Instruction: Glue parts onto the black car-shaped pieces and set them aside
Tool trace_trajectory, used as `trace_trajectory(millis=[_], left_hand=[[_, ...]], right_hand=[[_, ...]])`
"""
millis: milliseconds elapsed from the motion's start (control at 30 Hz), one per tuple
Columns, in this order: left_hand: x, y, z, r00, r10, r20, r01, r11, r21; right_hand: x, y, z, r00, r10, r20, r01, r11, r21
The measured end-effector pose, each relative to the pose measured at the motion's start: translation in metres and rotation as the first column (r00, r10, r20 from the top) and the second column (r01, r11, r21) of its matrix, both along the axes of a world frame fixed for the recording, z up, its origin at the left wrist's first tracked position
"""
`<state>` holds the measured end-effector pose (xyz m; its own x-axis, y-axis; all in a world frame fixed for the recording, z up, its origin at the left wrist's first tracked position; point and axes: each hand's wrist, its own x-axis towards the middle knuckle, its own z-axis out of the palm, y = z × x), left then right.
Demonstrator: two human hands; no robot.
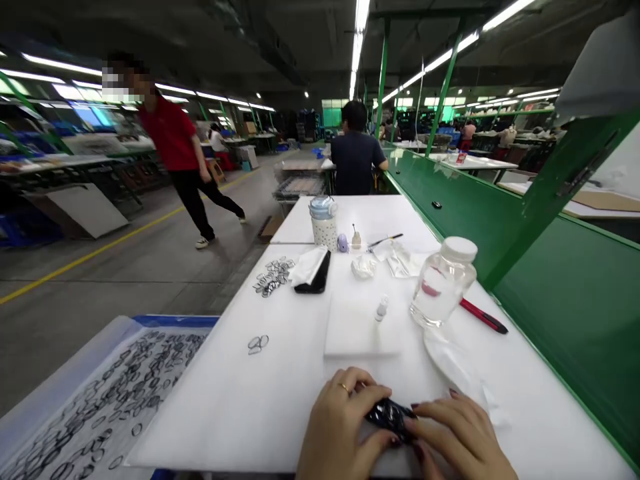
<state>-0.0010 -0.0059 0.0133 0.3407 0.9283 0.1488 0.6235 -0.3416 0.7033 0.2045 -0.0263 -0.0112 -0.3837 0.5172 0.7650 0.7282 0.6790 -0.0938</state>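
A small glossy black piece (390, 416) is held between both hands low over the near part of the white table (240, 413); its exact kind is hard to make out. My left hand (340, 420), with a ring on one finger, pinches its left end. On the other end, the fingertips of my right hand (457, 433) close around the piece. Just beyond the hands lies a white pad (353, 327) with a small clear vial (382, 309) on it. Several thin black rings (258, 344) rest on the table to the left.
A clear jar (443, 283) with a white lid stands at right, beside a red pen (484, 316). Further back are a phone (320, 277), a ring pile (273, 277) and a dotted cup (324, 223). A ring-filled tray (175, 321) is lower left; a person in red (173, 137) walks.
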Motion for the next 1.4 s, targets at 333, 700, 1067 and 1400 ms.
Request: trace_trajectory(millis=[333, 700, 1067, 1400], left_hand=[[-0.001, 0.000, 0.003, 0.999, -0.021, 0.030, 0.021, 1.000, 0.001], [0.002, 0.000, 0.008, 1.000, -0.020, -0.015, 0.020, 1.000, 0.019], [-0.002, 0.001, 0.013, 0.998, -0.021, 0.061, 0.023, 0.999, -0.032], [-0.008, -0.002, 0.014, 0.972, 0.104, 0.209, -0.100, 0.995, -0.028]], right_hand=[[-0.011, -0.018, 0.015, 0.985, -0.061, -0.159, 0.005, 0.942, -0.336], [-0.013, -0.017, 0.016, 0.976, -0.090, -0.197, 0.003, 0.916, -0.400], [-0.014, -0.020, 0.018, 0.965, -0.113, -0.236, -0.018, 0.872, -0.490], [-0.013, -0.023, 0.029, 0.969, -0.155, -0.194, 0.035, 0.859, -0.510]])
